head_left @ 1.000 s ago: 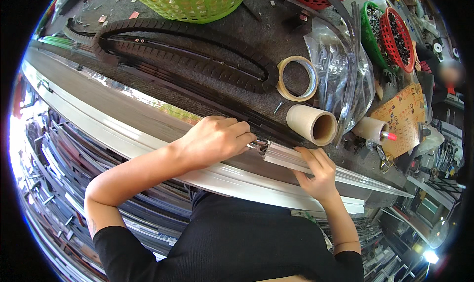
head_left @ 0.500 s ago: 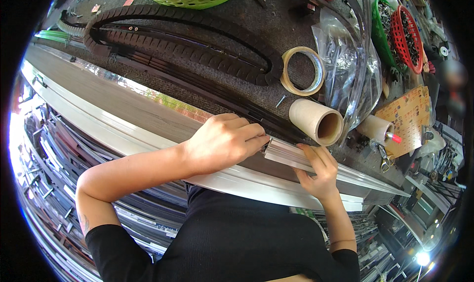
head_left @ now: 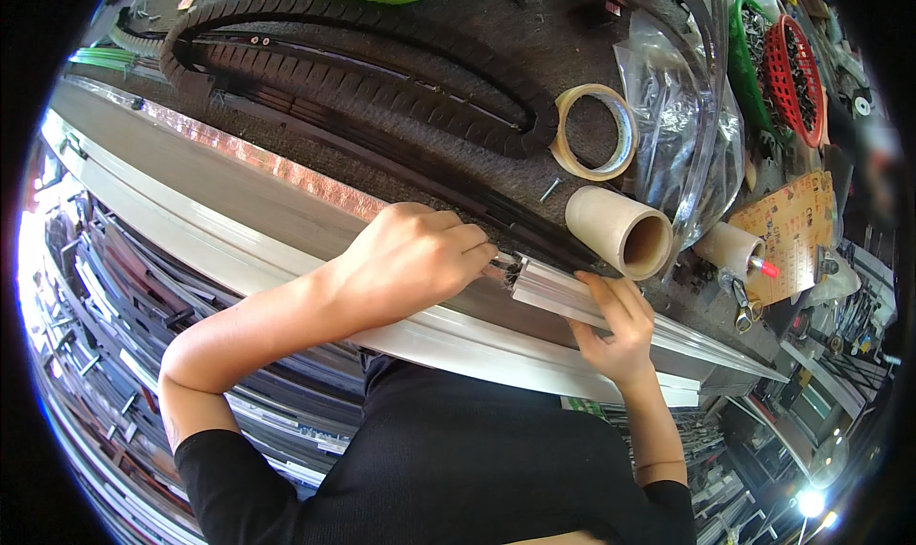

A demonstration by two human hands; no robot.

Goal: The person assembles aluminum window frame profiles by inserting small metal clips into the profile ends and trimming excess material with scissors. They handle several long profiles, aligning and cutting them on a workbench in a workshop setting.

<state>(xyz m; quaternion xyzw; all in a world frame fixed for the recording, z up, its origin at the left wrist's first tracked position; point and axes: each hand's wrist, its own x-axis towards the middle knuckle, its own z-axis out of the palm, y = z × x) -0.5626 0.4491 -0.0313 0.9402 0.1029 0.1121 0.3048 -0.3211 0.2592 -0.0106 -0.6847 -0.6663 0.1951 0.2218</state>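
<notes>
Rough grey carpet (head_left: 563,53) covers the bench beyond both hands. The right hand (head_left: 618,333) is closed around a metal rail (head_left: 558,295); the left hand (head_left: 420,259) pinches a thin piece (head_left: 502,262), mostly hidden, at the rail's end. Past the right hand lies a smooth cardboard tube (head_left: 615,228); past the left, a ribbed black strip (head_left: 329,80). Half a second ago, the left fingertips sat closer to that end. Between the hands, the rail looks pale, straight and grooved.

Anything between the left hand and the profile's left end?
No separate obstacle visible. Only the thin piece pinched in the left hand bridges to the profile. The cardboard tube lies off that line, beyond the profile.
</notes>
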